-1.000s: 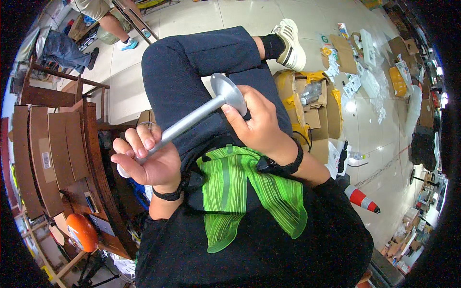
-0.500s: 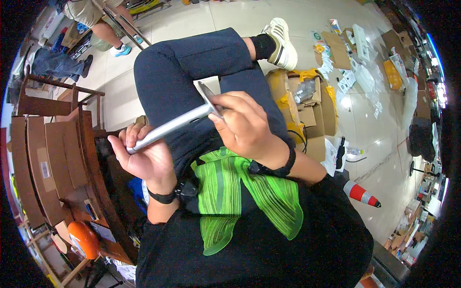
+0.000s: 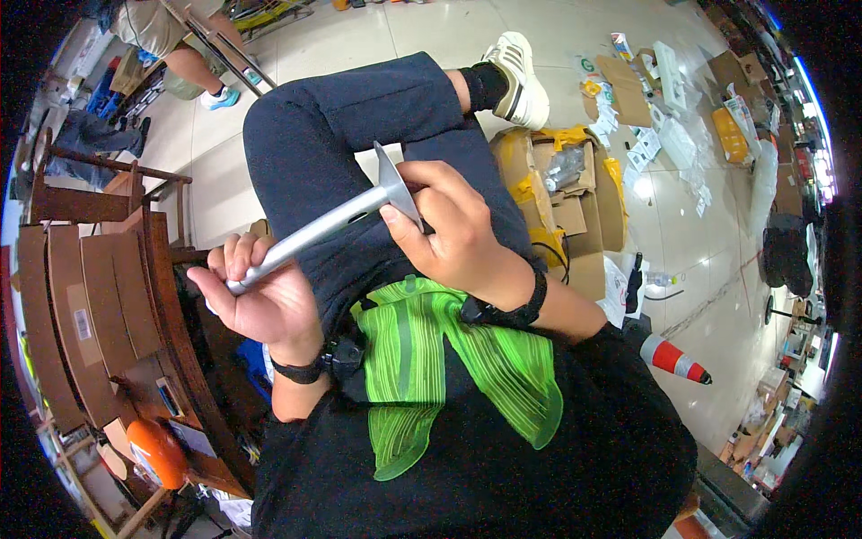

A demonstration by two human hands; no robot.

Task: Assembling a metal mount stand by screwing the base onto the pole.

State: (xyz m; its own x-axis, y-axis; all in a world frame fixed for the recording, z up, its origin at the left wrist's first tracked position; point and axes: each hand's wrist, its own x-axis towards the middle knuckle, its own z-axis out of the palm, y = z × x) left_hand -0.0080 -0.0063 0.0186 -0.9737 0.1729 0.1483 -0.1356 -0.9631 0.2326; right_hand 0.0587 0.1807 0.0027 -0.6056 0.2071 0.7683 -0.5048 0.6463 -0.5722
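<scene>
- Glossy pale floor tiles [image 3: 431, 27] run behind us, and we sit with one dark-trousered knee raised across the middle of the view.
- We count one grey metal rod with a flat square plate at its end [image 3: 314, 235], two hands on it, one orange-and-white traffic cone [image 3: 675, 359] and one white sneaker [image 3: 518, 79].
- Our left hand [image 3: 256, 301] is curled shut around the rod's lower end, fingers wrapped over it.
- Our right hand [image 3: 453, 234] pinches the plate end, thumb and fingers closed on the plate's edge.
- That rod lies over our lap; its long axis slants from lower left up to upper right, plate end pointing up and right, toward the knee.
- Brown open cardboard boxes with yellow tape [image 3: 561, 193] sit just right of our leg, near the sneaker.
- Flat brown cardboard sheets [image 3: 76, 305] stand in a row at the left edge, one bearing a small white label.
- White and yellow packets [image 3: 660, 99] lie scattered on the tiles at upper right.
- One other person's legs [image 3: 193, 58] show at upper left.
</scene>
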